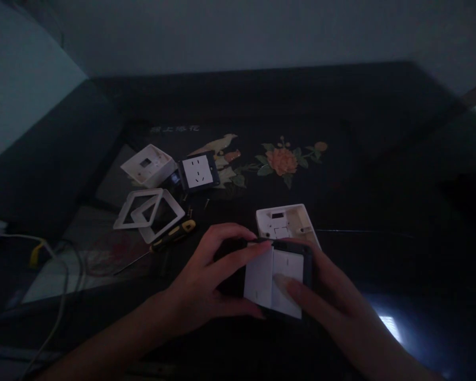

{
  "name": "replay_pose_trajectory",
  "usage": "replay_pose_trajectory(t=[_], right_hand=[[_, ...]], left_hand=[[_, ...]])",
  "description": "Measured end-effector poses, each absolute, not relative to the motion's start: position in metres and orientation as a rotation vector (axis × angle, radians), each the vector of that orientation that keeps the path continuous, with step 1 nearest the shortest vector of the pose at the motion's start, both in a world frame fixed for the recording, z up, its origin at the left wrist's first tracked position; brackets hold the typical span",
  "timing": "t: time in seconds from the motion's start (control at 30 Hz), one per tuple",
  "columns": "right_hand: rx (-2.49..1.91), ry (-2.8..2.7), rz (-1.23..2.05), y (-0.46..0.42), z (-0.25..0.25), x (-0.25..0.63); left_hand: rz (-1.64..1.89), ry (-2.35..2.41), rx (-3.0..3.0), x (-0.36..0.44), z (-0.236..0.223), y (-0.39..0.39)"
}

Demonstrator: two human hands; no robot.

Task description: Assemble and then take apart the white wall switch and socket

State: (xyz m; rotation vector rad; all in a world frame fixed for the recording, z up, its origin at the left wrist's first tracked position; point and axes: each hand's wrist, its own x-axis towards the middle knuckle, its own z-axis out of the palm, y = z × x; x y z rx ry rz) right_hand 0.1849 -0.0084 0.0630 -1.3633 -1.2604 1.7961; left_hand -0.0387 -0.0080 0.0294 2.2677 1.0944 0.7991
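A white two-rocker wall switch [257,280] with a dark back frame is held between both hands near the front of the dark table. My left hand [218,270] grips its left side, fingers along the top edge and thumb low. My right hand [325,286] wraps its right side, the thumb lying on the right rocker. Just behind the switch is an open white mounting box [306,218], its near part hidden by the hands. To the left of my left hand lies a screwdriver [174,235] with a yellow and black handle.
Left on the table are a white mounting box [164,168], a socket panel [198,172] and two overlapping white cover frames [162,231]. Several small screws [190,212] lie near the screwdriver. A pale cable [64,296] runs along the left. The tabletop bears a flower picture [282,160].
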Motion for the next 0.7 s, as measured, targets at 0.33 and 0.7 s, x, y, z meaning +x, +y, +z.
replay_pose_trajectory(t=[0.33,0.7], right_hand=[[-1.389,-1.266,1.757,-0.008,0.062,0.186],[-1.339,-1.327,1.792,-0.021,0.054,0.187]], left_hand=[[0.75,1.048,1.937,-0.035,0.034,-0.009],[0.871,1.04,1.323,-0.023,0.041,-0.013]])
